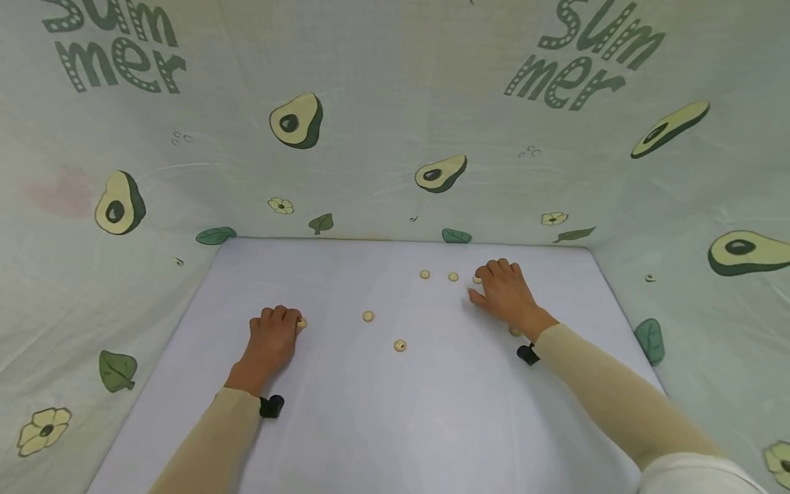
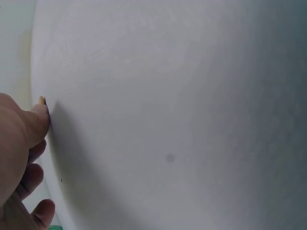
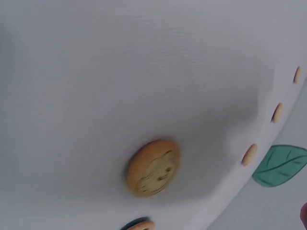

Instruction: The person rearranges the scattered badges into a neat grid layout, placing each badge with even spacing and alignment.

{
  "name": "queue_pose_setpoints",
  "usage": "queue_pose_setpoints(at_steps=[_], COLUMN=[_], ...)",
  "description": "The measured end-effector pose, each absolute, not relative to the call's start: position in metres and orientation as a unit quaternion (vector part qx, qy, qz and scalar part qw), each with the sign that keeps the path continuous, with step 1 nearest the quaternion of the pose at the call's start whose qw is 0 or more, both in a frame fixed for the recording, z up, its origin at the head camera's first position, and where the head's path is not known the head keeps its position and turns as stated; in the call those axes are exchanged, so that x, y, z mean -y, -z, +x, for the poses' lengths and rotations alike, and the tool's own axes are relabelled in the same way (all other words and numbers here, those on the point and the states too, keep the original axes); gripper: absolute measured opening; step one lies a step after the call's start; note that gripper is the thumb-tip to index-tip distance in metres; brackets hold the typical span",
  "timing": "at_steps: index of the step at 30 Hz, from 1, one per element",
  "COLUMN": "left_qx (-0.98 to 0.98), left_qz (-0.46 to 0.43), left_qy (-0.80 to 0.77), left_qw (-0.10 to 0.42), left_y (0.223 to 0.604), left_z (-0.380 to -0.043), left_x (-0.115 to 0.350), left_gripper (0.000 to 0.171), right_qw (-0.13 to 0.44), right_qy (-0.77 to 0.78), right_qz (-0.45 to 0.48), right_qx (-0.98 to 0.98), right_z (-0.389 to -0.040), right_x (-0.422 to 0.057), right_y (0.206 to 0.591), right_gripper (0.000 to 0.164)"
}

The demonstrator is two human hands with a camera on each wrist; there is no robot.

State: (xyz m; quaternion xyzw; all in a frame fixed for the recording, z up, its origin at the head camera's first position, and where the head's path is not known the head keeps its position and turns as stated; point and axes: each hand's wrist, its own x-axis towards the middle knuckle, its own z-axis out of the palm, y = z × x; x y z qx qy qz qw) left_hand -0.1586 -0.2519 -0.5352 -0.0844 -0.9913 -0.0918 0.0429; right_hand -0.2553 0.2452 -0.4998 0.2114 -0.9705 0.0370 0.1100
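Observation:
My left hand (image 1: 270, 337) is at the left of the white table, pinching a small round biscuit-like disc (image 1: 302, 322) at its fingertips. In the left wrist view, an edge of that disc (image 2: 42, 100) shows past the thumb tip. My right hand (image 1: 507, 293) hovers low at the back right, thumb spread from the fingers. Its fingers partly cover a disc (image 1: 477, 279) in the head view. Only a bit of fingertip (image 3: 304, 215) enters the right wrist view, apart from the nearest disc of the back row (image 3: 249, 154). A disc with a stamped face (image 3: 153, 167) lies below the wrist.
Two discs lie left of my right hand, one at the far left (image 1: 424, 274) and one nearer (image 1: 453, 276). Mid-table are another disc (image 1: 367, 316) and one with a dark mark (image 1: 400, 346). An avocado-print cloth (image 1: 370, 192) surrounds the white tabletop (image 1: 382, 425).

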Motion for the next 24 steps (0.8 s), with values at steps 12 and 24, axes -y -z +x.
queue_pose_setpoints(at_steps=[12, 24], left_qx=[0.993, 0.993], left_qz=[-0.079, -0.067], left_qy=[0.088, 0.098], left_qw=[0.027, 0.018], left_y=[0.537, 0.538], left_z=[-0.158, -0.161], left_x=[0.254, 0.250], left_gripper=[0.018, 0.018], right_qw=[0.133, 0.122], right_qy=[-0.039, -0.029], right_qz=[0.194, 0.210], right_qx=[0.971, 0.970], right_z=[-0.225, -0.197], right_x=[-0.306, -0.330], right_y=[0.503, 0.514], right_gripper=[0.031, 0.025])
